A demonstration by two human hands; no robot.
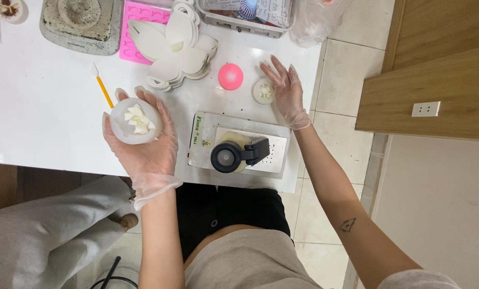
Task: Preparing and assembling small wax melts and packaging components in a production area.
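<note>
Two gloved hands (143, 144); one pink ball (231, 76); one yellow pencil (103, 88).

table top (46, 107) white. round mould (134, 121) in left hand (143, 144) translucent white, pale cream pieces inside. both gloves clear. ball (231, 76) bright pink. tray (137, 32) pink. petal shapes (175, 48) off-white. brush handle (105, 92) yellow. knob (227, 157) black.

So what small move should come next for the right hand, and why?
Probably close the right hand on the small round white mold and lift it. The gloved fingers rest open beside it, while the left hand already holds up a cup of white pieces.
</note>
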